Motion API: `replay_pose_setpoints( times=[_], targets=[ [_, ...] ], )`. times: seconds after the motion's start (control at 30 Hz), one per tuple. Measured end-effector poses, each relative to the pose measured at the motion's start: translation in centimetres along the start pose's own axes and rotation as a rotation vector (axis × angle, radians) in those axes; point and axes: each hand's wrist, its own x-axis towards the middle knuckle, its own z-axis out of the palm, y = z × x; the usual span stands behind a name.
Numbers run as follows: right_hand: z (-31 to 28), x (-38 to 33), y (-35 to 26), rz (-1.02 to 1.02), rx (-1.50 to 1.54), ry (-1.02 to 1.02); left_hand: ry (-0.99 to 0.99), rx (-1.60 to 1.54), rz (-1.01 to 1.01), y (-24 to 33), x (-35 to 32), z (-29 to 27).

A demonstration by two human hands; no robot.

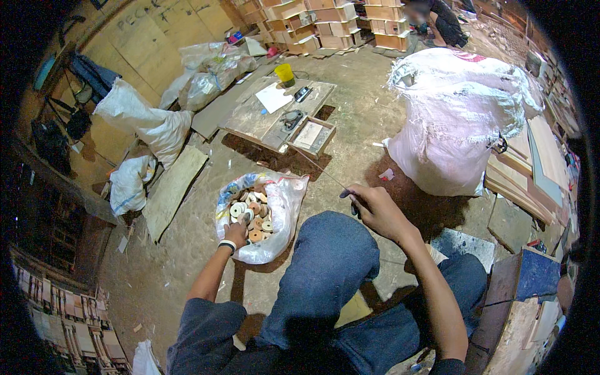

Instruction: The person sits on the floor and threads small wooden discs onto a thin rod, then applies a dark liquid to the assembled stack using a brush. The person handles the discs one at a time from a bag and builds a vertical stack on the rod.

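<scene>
Resting among round, pale-and-brown wooden discs with centre holes [255, 207], inside a white translucent plastic bag [285, 215] at eleven o'clock, the left hand [236, 234] has an unclear grasp. At one o'clock, the right hand [379, 212] pinches a thin, straight rod [322, 169]. No disc shows on it; many lie loose, so work looks barely begun.

A dark short-sleeved shirt [284, 364] fills six o'clock, its loose left sleeve [209, 331] reaching seven and its right sleeve [447, 366] five. Blue denim trousers [325, 269] look paler over the knee. At eight, a slim white-and-dark band [228, 245] rings the left hand's [237, 232] wrist.
</scene>
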Motion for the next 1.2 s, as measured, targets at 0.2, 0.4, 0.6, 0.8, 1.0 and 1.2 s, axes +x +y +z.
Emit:
replay_pose_setpoints(
  times=[0.2,0.4,0.6,0.8,1.0,1.2],
  targets=[
    [0.2,0.1,-0.1,-0.018,-0.017,-0.006,-0.004,-0.062,-0.024,-0.1,1.0,0.9],
    [-0.1,-0.1,-0.1,-0.085,-0.035,0.031,0.037,-0.002,0.031,-0.2,0.9,0.7],
    [-0.4,-0.5,-0.7,-0.009,-0.022,-0.032,0.088,0.002,0.051,-0.8,0.4,0.8],
    [-0.5,-0.2,-1.2,-0.036,-0.044,0.006,0.073,0.0,0.039,-1.1,1.1,1.5],
    [-0.6,-0.4,-1.2,0.01,0.016,-0.075,0.182,-0.163,0.107,-2.4,0.8,2.8],
    [-0.4,-0.5,-1.1,-0.049,-0.019,0.026,0.55,-0.764,0.082,-1.0,-2.5,-3.5]
  ],
)
